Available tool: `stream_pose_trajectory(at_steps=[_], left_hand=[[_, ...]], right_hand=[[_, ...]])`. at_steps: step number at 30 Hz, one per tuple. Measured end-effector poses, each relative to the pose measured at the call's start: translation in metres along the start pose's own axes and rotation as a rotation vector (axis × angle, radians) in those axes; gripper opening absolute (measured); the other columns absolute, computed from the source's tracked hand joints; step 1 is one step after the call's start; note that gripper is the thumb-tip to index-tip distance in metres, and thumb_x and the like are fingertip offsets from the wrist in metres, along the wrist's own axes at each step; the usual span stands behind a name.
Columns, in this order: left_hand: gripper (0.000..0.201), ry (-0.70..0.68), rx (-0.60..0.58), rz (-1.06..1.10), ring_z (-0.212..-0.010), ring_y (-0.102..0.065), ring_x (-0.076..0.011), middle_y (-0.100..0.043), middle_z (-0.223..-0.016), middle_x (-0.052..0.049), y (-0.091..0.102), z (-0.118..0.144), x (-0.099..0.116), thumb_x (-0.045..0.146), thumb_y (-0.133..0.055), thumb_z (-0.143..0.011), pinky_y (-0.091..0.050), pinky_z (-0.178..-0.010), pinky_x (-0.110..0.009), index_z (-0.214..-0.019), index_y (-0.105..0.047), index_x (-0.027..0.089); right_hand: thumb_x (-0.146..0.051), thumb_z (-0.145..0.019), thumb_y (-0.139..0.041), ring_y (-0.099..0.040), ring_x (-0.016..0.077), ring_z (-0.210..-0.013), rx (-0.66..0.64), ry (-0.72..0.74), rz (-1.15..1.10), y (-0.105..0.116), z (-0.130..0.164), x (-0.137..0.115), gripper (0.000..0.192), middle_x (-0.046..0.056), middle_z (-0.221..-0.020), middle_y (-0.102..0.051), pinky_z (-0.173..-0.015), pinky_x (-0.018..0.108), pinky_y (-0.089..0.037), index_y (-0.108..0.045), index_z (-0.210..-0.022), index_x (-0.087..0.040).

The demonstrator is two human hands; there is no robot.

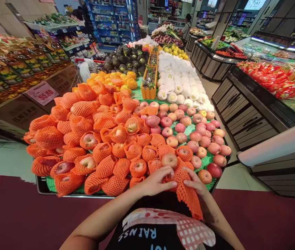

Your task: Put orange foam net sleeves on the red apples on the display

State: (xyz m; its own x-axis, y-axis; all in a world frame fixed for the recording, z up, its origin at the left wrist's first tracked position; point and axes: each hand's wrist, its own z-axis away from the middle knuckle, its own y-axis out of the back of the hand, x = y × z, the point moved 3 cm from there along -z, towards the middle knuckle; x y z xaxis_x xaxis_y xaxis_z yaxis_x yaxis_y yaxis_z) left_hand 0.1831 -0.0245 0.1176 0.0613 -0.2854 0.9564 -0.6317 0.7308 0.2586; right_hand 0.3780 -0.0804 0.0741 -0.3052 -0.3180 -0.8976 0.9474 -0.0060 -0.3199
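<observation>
My left hand (157, 180) and my right hand (195, 182) both grip an orange foam net sleeve (187, 194) at the near edge of a fruit display table (43, 189). The sleeve hangs down between the hands over my apron. Just beyond my fingers sits a bare apple (169, 159). Apples wrapped in orange nets (105, 152) fill the left and near part of the table. Bare red and pink apples (201, 139) lie on green matting to the right.
Farther back lie netted oranges (116, 81), white-wrapped fruit (181, 80), dark green fruit (126, 59) and an orange crate (149, 85). Packaged goods with a 55.00 price sign (42, 93) stand left. Dark drawer counters (246, 114) with produce run right. A person (187, 26) stands far back.
</observation>
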Motion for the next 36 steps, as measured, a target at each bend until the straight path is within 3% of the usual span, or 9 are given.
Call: stream_pose_trajectory(at_steps=[3, 7, 10, 14, 18, 22, 26, 31, 36], left_hand=[[0.05, 0.079, -0.051, 0.299, -0.077, -0.045, -0.0141, -0.048, -0.079, 0.002, -0.008, 0.002, -0.027, 0.064, -0.069, -0.084, -0.041, -0.073, -0.027, -0.077, -0.05, 0.018], [0.056, 0.175, 0.211, 0.562, -0.067, -0.038, -0.011, -0.042, -0.072, 0.005, 0.002, -0.005, -0.058, 0.07, -0.069, -0.078, -0.032, -0.064, -0.024, -0.074, -0.047, 0.019], [0.049, 0.168, 0.421, 0.439, -0.065, -0.035, -0.0114, -0.039, -0.07, 0.006, 0.014, -0.017, -0.071, 0.065, -0.063, -0.084, -0.03, -0.063, -0.025, -0.076, -0.045, 0.02], [0.024, 0.219, 0.602, 0.024, -0.065, -0.04, -0.0141, -0.043, -0.07, 0.005, 0.022, -0.03, -0.077, 0.036, -0.052, -0.095, -0.033, -0.066, -0.027, -0.079, -0.041, 0.023], [0.011, 0.416, 0.556, -0.301, -0.069, -0.05, -0.018, -0.052, -0.076, 0.001, 0.022, -0.032, -0.08, 0.013, -0.049, -0.092, -0.037, -0.07, -0.03, -0.087, -0.045, 0.022], [0.011, 0.509, 0.477, -0.362, -0.079, -0.061, -0.0224, -0.065, -0.086, -0.007, 0.025, -0.032, -0.083, 0.011, -0.048, -0.091, -0.043, -0.078, -0.033, -0.096, -0.053, 0.019], [0.015, 0.42, 0.472, -0.219, -0.087, -0.066, -0.0231, -0.072, -0.096, -0.011, 0.026, -0.036, -0.083, 0.018, -0.046, -0.094, -0.048, -0.085, -0.034, -0.092, -0.061, 0.017], [0.042, 0.307, 0.577, 0.141, -0.101, -0.068, -0.0267, -0.077, -0.104, -0.012, 0.021, -0.024, -0.073, 0.052, -0.049, -0.095, -0.051, -0.096, -0.037, -0.092, -0.071, 0.016], [0.058, 0.185, 0.532, -0.023, -0.123, -0.064, -0.0284, -0.074, -0.125, -0.014, 0.021, -0.006, -0.054, 0.056, -0.032, -0.103, -0.044, -0.112, -0.042, -0.12, -0.071, 0.016]], right_hand=[[-0.04, -0.057, -0.093, -0.069, 0.0253, -0.095, -0.032, 0.005, 0.067, -0.007, -0.011, 0.0, 0.047, 0.001, -0.099, -0.075, -0.086, 0.038, -0.055, -0.073, -0.097, -0.027], [-0.05, -0.073, -0.082, -0.069, 0.0237, -0.085, 0.016, 0.12, 0.114, -0.022, -0.025, -0.001, 0.035, 0.004, -0.094, -0.073, -0.078, 0.039, -0.056, -0.07, -0.095, -0.025], [-0.057, -0.083, -0.071, -0.067, 0.0234, -0.087, 0.132, 0.204, 0.272, -0.022, -0.041, -0.008, 0.034, 0.002, -0.092, -0.07, -0.082, 0.038, -0.055, -0.063, -0.093, -0.026], [-0.058, -0.091, -0.055, -0.06, 0.0257, -0.098, 0.388, 0.431, 0.688, -0.014, -0.063, -0.028, 0.031, 0.004, -0.099, -0.065, -0.092, 0.041, -0.048, -0.058, -0.093, -0.026], [-0.041, -0.096, -0.05, -0.053, 0.0244, -0.074, 0.408, 0.419, 0.856, -0.017, -0.076, -0.033, 0.02, 0.001, -0.077, -0.056, -0.075, 0.038, -0.042, -0.049, -0.081, -0.027], [-0.031, -0.096, -0.045, -0.042, 0.0219, -0.056, 0.451, 0.362, 0.956, -0.025, -0.075, -0.03, 0.016, -0.004, -0.061, -0.041, -0.061, 0.034, -0.031, -0.042, -0.081, -0.028], [-0.034, -0.098, -0.039, -0.048, 0.0232, -0.06, 0.47, 0.38, 0.974, -0.031, -0.07, -0.031, 0.014, 0.0, -0.07, -0.05, -0.061, 0.035, -0.032, -0.039, -0.085, -0.029], [-0.045, -0.103, -0.029, -0.056, 0.0235, -0.075, 0.515, 0.49, 0.835, -0.044, -0.052, -0.037, 0.023, 0.003, -0.086, -0.057, -0.07, 0.037, -0.044, -0.043, -0.095, -0.028], [-0.051, -0.102, -0.041, -0.057, 0.0214, -0.079, 0.551, 0.507, 0.634, -0.06, -0.028, -0.036, 0.027, 0.001, -0.087, -0.059, -0.073, 0.035, -0.044, -0.051, -0.096, -0.027]])
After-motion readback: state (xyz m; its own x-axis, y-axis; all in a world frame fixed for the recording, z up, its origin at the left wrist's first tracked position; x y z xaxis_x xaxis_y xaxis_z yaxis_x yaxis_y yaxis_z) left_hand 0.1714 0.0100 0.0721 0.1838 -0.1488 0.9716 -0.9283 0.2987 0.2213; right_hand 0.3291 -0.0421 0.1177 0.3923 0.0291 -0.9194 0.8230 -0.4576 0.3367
